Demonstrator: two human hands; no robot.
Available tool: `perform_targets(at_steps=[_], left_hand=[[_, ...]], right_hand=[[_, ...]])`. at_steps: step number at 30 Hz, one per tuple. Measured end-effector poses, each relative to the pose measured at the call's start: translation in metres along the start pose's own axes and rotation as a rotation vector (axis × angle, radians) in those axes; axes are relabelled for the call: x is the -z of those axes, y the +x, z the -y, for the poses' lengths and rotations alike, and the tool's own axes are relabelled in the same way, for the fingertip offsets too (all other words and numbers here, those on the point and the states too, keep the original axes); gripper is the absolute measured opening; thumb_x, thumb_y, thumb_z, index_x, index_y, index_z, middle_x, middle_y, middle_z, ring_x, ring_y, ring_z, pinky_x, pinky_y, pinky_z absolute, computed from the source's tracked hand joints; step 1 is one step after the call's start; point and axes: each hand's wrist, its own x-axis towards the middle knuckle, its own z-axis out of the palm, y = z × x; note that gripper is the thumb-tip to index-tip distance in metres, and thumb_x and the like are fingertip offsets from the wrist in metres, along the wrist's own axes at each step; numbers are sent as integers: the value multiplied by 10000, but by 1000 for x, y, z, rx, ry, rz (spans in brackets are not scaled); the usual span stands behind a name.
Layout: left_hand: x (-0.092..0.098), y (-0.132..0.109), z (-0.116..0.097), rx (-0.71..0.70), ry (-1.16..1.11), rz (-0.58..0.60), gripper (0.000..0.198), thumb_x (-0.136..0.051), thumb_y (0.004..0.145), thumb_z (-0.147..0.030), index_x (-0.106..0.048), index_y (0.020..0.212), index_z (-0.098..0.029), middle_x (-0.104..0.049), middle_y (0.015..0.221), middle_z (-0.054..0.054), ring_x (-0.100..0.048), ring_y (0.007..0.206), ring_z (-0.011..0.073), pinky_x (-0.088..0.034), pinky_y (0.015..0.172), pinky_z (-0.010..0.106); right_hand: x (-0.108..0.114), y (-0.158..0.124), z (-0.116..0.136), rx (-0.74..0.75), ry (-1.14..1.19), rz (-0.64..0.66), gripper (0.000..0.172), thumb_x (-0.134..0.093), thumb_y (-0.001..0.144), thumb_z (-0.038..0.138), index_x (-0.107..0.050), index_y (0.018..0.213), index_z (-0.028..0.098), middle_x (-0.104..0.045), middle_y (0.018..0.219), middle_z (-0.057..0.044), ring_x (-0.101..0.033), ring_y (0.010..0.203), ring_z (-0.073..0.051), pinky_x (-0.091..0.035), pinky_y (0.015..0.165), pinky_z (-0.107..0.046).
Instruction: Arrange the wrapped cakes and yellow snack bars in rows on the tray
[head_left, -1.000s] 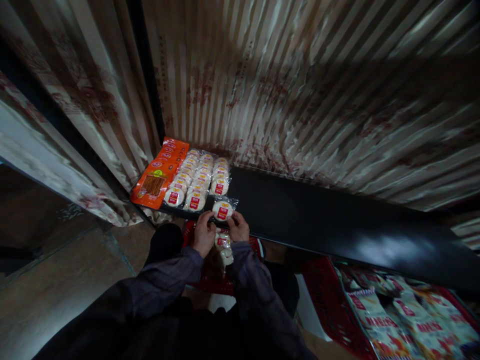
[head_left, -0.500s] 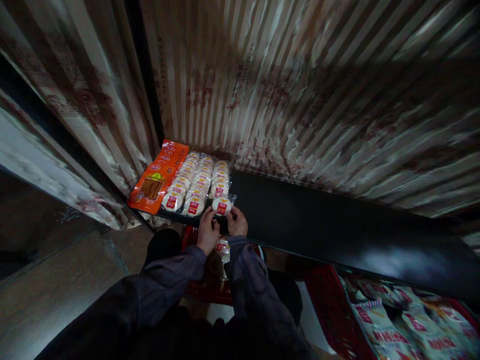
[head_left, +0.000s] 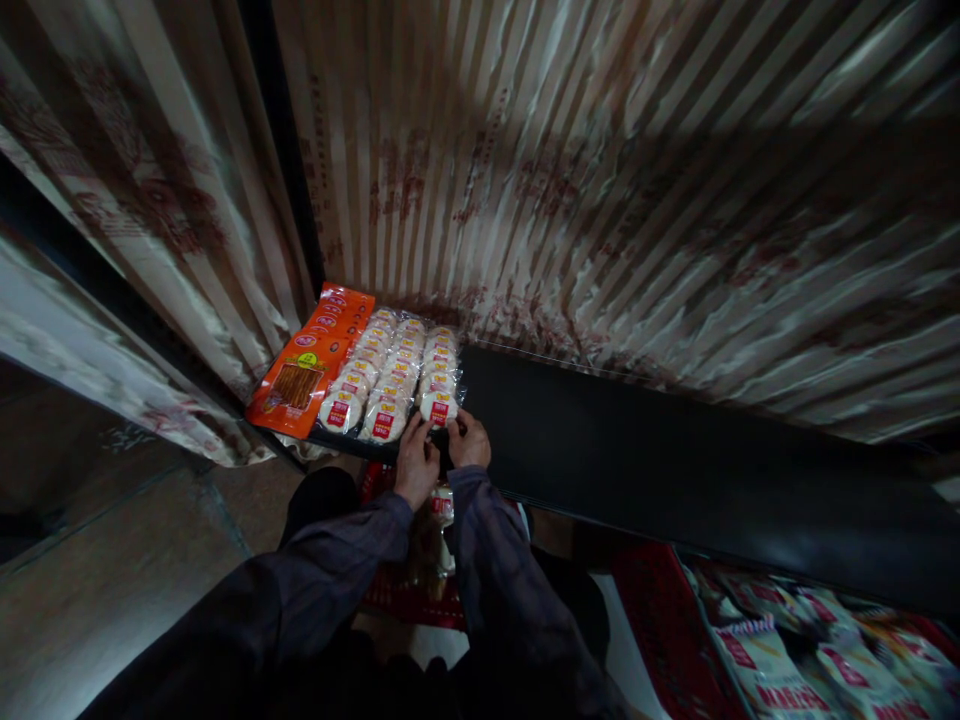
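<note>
A clear-wrapped round white snack with a red label (head_left: 439, 408) lies at the front of the third, rightmost row on the black shelf. My left hand (head_left: 417, 462) pinches its lower left edge, and the fingers of my right hand (head_left: 469, 442) close on its lower right edge. Two more rows of the same overlapping wrapped snacks (head_left: 386, 420) lie to the left. Beside them is a flat orange snack bag (head_left: 300, 365) with a window showing brown sticks.
The black shelf (head_left: 637, 430) runs off to the right. A striped, printed curtain (head_left: 525, 180) hangs behind it, and a dark post (head_left: 281, 130) stands at the left. Below are a red basket (head_left: 412, 605) with wrapped snacks and a red crate (head_left: 675, 620) of white bags.
The wrapped snack in my hands has come down against the front of the third row and lies in line with it. My hands have shifted slightly with it.
</note>
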Motion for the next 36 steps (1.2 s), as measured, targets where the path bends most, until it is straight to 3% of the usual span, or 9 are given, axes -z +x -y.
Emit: perform_targets(at_steps=[4, 18, 27, 32, 36], left_hand=[[-1, 1, 2, -2, -4, 48, 531, -459, 767, -13, -591, 1274, -100, -393, 1499, 184, -465, 1342, 280, -493, 1062, 443], [-5, 2, 5, -41, 76, 55, 540, -494, 745, -12, -608, 1262, -117, -338, 1550, 140, -291, 1449, 301, -285, 1206, 476], [-7, -1, 9, -150, 76, 120, 730, -424, 718, 39, -439, 1433, -106, -200, 1606, 127, -78, 1498, 273, -169, 1230, 503], [-3, 1, 10, -246, 131, 182, 765, -407, 721, 34, -371, 1473, -104, -200, 1603, 139, -59, 1497, 274, -170, 1221, 540], [-3, 1, 9, -276, 216, 184, 767, -424, 711, 19, -355, 1471, -63, -192, 1597, 174, -36, 1495, 294, -202, 1206, 568]], right_hand=[[3, 2, 8, -24, -67, 25, 371, -515, 899, 291, -660, 1226, 194, -677, 1110, -102, -609, 1024, -215, -454, 902, -306], [5, 5, 19, -86, -122, 75, 366, -501, 927, 320, -627, 1265, 255, -656, 1131, -66, -605, 1040, -194, -439, 857, -270], [3, 6, 16, -49, -172, 74, 325, -523, 916, 354, -652, 1206, 285, -651, 1073, -39, -608, 958, -169, -449, 801, -261], [-2, 8, 5, 22, -30, 21, 344, -550, 875, 348, -671, 1170, 219, -659, 1067, -68, -607, 982, -176, -461, 900, -284], [-8, 20, -1, 8, 307, -48, 527, -410, 919, 427, -586, 1292, 98, -599, 1298, -159, -538, 1223, -209, -383, 1085, -341]])
